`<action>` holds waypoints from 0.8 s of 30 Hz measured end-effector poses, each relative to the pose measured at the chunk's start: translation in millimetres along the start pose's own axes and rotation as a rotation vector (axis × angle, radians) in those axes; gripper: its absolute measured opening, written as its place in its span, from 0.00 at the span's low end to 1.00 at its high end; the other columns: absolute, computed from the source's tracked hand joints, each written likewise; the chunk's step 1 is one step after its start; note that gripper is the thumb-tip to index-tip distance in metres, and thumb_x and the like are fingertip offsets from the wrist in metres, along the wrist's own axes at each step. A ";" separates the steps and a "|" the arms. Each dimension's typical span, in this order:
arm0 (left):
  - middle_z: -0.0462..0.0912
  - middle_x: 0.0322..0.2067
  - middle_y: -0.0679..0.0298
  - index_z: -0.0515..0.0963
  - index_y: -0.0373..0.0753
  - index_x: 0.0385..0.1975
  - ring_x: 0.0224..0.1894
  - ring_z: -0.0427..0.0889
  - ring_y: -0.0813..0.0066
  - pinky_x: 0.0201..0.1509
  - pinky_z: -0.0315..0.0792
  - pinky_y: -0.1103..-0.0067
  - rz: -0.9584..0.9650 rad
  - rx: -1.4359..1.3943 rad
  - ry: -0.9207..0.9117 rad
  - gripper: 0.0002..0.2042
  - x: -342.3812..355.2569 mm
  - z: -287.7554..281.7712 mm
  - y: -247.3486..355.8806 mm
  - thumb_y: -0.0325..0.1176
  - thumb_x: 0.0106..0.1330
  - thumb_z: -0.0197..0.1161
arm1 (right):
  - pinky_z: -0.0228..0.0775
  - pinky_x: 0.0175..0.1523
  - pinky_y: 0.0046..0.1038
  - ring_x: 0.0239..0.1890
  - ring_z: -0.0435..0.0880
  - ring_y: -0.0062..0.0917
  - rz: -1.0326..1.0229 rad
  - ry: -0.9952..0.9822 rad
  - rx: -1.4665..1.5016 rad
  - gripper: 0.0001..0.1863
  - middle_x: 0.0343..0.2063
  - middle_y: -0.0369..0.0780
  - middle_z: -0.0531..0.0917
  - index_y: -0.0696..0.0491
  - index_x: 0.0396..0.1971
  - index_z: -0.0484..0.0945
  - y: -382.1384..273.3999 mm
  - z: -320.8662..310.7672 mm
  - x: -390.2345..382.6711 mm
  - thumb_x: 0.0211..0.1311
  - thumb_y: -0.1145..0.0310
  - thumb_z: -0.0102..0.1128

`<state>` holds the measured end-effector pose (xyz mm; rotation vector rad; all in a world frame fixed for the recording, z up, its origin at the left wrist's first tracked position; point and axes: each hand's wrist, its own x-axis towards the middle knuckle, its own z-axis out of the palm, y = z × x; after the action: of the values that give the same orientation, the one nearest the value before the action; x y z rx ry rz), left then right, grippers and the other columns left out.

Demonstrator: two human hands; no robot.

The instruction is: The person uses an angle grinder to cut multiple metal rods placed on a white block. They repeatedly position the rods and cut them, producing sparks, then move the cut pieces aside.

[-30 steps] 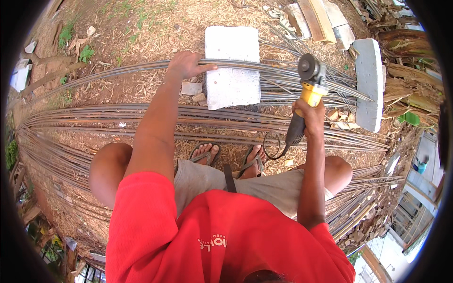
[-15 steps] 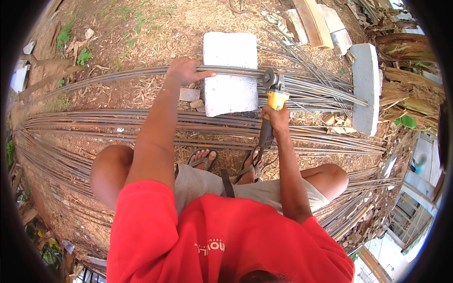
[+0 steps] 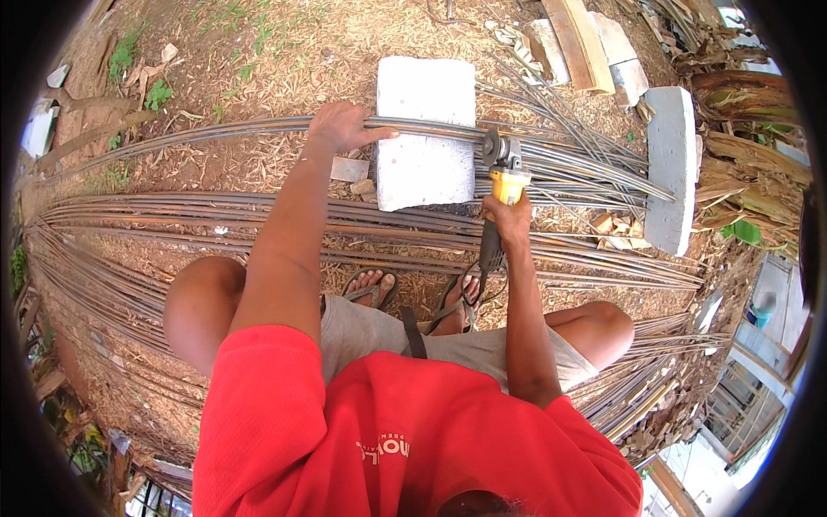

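My left hand (image 3: 342,127) grips a bundle of long steel rods (image 3: 215,127) lying over a white concrete block (image 3: 425,172), thumb stretched along the bundle just left of it. My right hand (image 3: 508,217) is wrapped round a yellow and black angle grinder (image 3: 508,184). The grinder's disc (image 3: 492,146) sits at the rods just right of the block, edge-on to them; whether it touches them is unclear. Loose rods (image 3: 577,165) fan out beneath, toward a second grey block (image 3: 668,172) at the right. The grinder's cord loops down near my sandalled foot.
More long rods (image 3: 155,226) lie in bundles across the ground in front of and beside my bent knees. Wooden boards (image 3: 575,43) and broken blocks (image 3: 629,82) lie at the back right, dry banana trunks (image 3: 741,181) at the right edge, a grey structure (image 3: 758,362) at lower right.
My right hand has moved left with the grinder, bringing its disc down from the right to the rods beside the white block. My left hand keeps hold of the bundle in about the same place.
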<state>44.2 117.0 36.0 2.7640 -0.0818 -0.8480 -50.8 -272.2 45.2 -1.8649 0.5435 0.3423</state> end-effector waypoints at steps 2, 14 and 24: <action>0.89 0.41 0.54 0.91 0.39 0.46 0.52 0.90 0.59 0.60 0.84 0.58 -0.004 -0.012 0.004 0.54 -0.6 0.5 0.0 0.93 0.57 0.50 | 0.80 0.39 0.29 0.33 0.86 0.23 -0.016 0.000 0.000 0.25 0.37 0.40 0.89 0.62 0.51 0.81 0.4 -0.1 -0.7 0.52 0.73 0.78; 0.88 0.36 0.51 0.91 0.35 0.45 0.50 0.89 0.55 0.60 0.81 0.56 0.039 -0.036 0.077 0.54 -6.4 2.5 -2.1 0.91 0.61 0.49 | 0.79 0.35 0.28 0.31 0.85 0.23 -0.002 0.001 -0.014 0.24 0.35 0.40 0.88 0.62 0.52 0.80 -5.0 5.0 -3.4 0.54 0.75 0.77; 0.88 0.32 0.56 0.91 0.41 0.40 0.43 0.90 0.60 0.51 0.83 0.59 0.040 -0.010 0.093 0.52 -3.4 5.6 -3.7 0.92 0.59 0.49 | 0.81 0.36 0.29 0.31 0.86 0.25 -0.016 0.017 -0.018 0.24 0.36 0.40 0.87 0.62 0.50 0.80 -0.1 6.1 0.4 0.52 0.77 0.77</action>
<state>38.1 119.8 32.5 2.7778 -0.1154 -0.7073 -50.3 -266.6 43.0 -1.8898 0.5384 0.3212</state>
